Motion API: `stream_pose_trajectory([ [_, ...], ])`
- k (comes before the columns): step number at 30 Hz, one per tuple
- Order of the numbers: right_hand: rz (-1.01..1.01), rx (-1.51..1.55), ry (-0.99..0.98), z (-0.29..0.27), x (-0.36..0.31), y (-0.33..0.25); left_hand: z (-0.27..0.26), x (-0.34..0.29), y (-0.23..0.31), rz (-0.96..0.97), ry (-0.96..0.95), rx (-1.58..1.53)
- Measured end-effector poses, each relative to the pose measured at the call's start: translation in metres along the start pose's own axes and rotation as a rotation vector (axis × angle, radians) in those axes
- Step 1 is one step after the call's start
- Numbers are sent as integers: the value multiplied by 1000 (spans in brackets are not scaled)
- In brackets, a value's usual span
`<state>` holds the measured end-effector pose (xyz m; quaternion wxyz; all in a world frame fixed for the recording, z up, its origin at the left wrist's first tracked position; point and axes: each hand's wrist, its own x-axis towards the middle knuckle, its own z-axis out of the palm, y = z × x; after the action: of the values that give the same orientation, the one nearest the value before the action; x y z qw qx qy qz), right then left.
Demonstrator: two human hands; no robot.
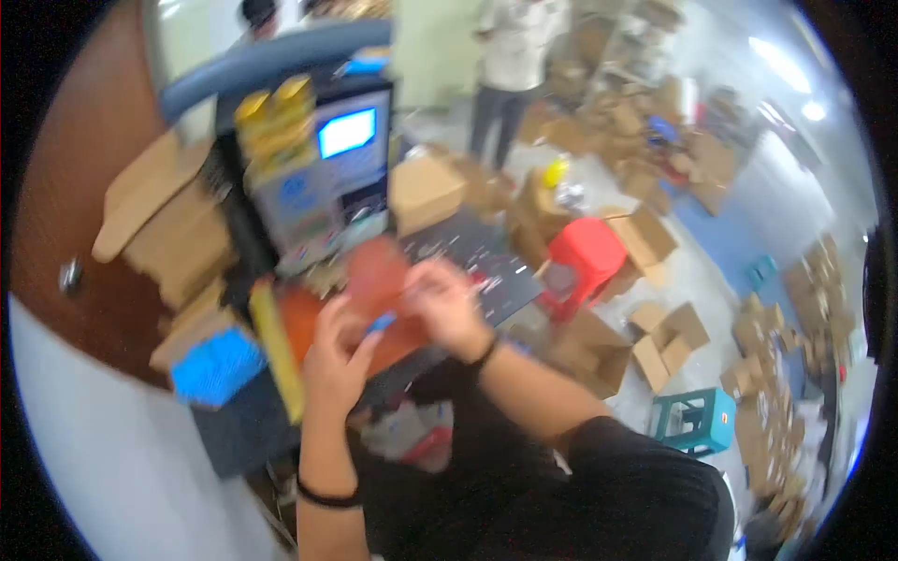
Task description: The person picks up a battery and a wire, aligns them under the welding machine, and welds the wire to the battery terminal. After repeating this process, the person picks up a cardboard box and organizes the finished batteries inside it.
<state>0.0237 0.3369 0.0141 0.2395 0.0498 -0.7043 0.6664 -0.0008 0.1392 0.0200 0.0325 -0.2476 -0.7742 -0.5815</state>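
Observation:
Over the table I hold up a flat reddish-brown piece (376, 271) that looks like a sheet or pouch; blur hides its exact kind. My left hand (337, 353) is closed on its lower left part. A small blue object (381, 323) shows at the left thumb tip. On the other side, my right hand (449, 307) is at the piece's right edge with its fingers drawn together; what they pinch is too smeared to make out. Beneath both hands lies an orange-brown mat (398, 344) on the dark table (500, 290).
Behind my hands stand a lit screen (346, 133) and gold-topped packages (276, 112). A yellow strip (278, 351) and a blue packet (218, 365) are at left. Right of the table are a red stool (587, 252), a teal stool (694, 421) and several cartons. A person (519, 56) stands beyond.

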Motion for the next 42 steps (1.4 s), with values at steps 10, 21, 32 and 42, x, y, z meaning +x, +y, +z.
stream_pose_trajectory([
  [10,46,-451,151,-200,-80,-49,-55,-17,-9,461,142,349],
  [21,771,-892,109,-329,-272,161,-202,-15,-46,212,57,1311],
  [32,809,-835,209,-306,-321,155,-195,-19,-28,431,270,1159],
  [42,77,-791,22,-144,-51,54,-43,-5,17,44,-206,957],
])
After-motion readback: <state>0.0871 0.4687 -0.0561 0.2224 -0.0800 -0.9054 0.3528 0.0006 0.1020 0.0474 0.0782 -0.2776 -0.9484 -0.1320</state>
